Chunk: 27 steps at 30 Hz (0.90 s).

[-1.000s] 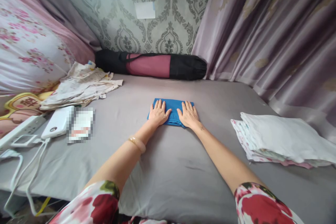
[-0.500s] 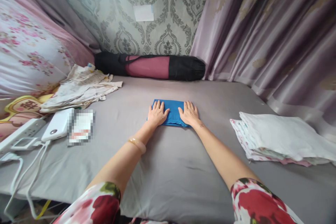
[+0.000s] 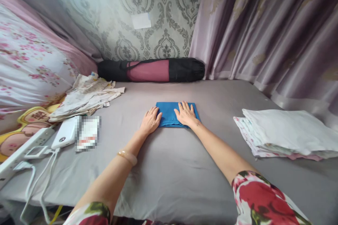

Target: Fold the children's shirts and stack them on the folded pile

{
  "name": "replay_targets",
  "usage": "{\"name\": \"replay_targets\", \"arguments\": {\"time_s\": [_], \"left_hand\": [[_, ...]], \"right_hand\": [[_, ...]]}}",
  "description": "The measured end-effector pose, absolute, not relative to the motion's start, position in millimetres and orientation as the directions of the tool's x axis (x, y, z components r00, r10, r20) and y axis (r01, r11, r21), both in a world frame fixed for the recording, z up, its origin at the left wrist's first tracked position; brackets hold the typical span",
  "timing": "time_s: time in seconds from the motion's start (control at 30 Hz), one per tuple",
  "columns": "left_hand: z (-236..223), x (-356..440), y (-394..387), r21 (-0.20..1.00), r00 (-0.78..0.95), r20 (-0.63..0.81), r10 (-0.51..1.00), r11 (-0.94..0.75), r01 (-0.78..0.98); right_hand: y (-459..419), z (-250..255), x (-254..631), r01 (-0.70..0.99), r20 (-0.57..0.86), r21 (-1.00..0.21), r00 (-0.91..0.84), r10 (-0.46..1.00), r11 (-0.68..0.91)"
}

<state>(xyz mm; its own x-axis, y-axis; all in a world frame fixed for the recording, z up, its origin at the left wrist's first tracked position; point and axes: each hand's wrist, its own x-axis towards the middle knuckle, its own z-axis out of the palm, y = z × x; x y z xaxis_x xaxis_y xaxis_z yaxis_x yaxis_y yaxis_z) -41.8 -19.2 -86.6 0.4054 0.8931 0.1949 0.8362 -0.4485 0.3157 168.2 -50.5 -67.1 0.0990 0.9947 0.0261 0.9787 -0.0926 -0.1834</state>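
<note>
A blue cloth, folded into a flat rectangle, lies on the grey sheet in front of me. My right hand rests flat on the cloth's right half, its fingers spread and pointing away from me. At the cloth's left edge is my left hand, palm down with fingers stretched out, its thumb side close to or touching the edge. Neither hand grips anything. Loose layered edges of the cloth show along its near side.
On the right lies a stack of folded white cloths. Leftward are rumpled light clothes, a white power bank, a power strip with cables, and a blurred packet. A long black and pink bag lies along the wall.
My left hand has slid left off the top of the cloth to its left edge. My right hand has shifted slightly inward on the cloth. The view has shifted slightly.
</note>
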Motion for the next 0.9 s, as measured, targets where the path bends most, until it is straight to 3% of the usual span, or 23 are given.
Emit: {"name": "replay_targets", "arguments": {"time_s": [0.33,0.53,0.9], "left_hand": [[-90.6,-41.5,-18.7,0.306,0.381,0.257,0.888,-0.449,0.839],[-86.1,-41.3,-21.8,0.313,0.374,0.241,0.896,-0.436,0.843],[-87.6,-41.3,-20.5,0.366,0.356,0.248,0.901,-0.427,0.827]], "right_hand": [[-44.6,-71.4,164.9,0.979,-0.043,-0.161,0.119,0.992,-0.124],[-33.3,-65.8,132.4,0.976,0.055,-0.201,0.094,0.994,-0.081],[-26.4,-76.0,123.1,0.972,-0.021,-0.218,0.089,0.996,-0.091]]}}
